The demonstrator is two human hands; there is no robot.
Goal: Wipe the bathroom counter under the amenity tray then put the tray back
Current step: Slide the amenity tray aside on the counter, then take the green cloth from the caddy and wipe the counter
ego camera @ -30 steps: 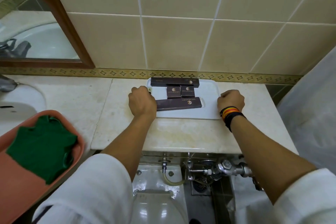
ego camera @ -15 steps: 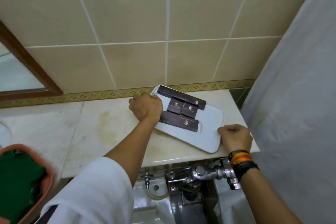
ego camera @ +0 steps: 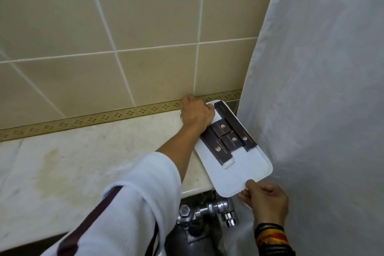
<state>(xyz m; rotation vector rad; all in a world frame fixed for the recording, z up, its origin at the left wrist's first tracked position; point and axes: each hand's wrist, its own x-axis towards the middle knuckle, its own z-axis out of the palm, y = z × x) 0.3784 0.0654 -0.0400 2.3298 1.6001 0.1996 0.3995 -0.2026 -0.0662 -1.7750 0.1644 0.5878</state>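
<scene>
Two hands hold the white amenity tray at opposite ends. The left hand has its grip curled shut over the far end, at about 12 o'clock of the tray, knuckles up and close against the patterned tile border. The right hand pinches the near end at about 6 o'clock, thumb on top of the rim and fingers tucked beneath it, the grip closed on the edge.

The tray lies turned at an angle at the right end of the marble desk, its near end jutting past the desk's front edge over the chrome valve. Four dark amenity boxes sit in its far half: two long ones along the sides, two short ones between them, all touching. At 3 o'clock the tray's long side lies just beside the white shower curtain. At 9 o'clock the desk shows yellowish stains. A white sleeve covers the left forearm; striped bands circle the right wrist.
</scene>
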